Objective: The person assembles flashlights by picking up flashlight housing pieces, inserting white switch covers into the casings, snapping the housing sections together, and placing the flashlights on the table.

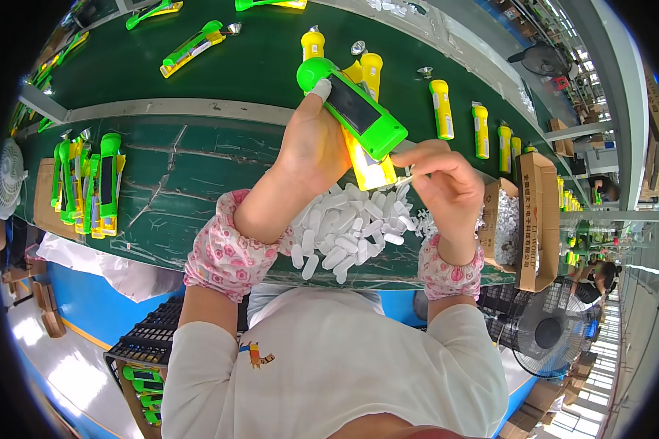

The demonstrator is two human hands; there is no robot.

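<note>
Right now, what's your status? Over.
Left hand holding green-and-yellow casing. Right hand near its lower end. White pieces heaped nearby; nothing visibly blocking.

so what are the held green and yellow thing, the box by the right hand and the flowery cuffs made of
Green and yellow thing: probably plastic, smooth and slightly glossy, from its even colour and rounded edges. Box: likely cardboard, matt, from its brown printed sides. Flowery cuffs: seemingly matt cloth, gathered into wrinkles.
</note>
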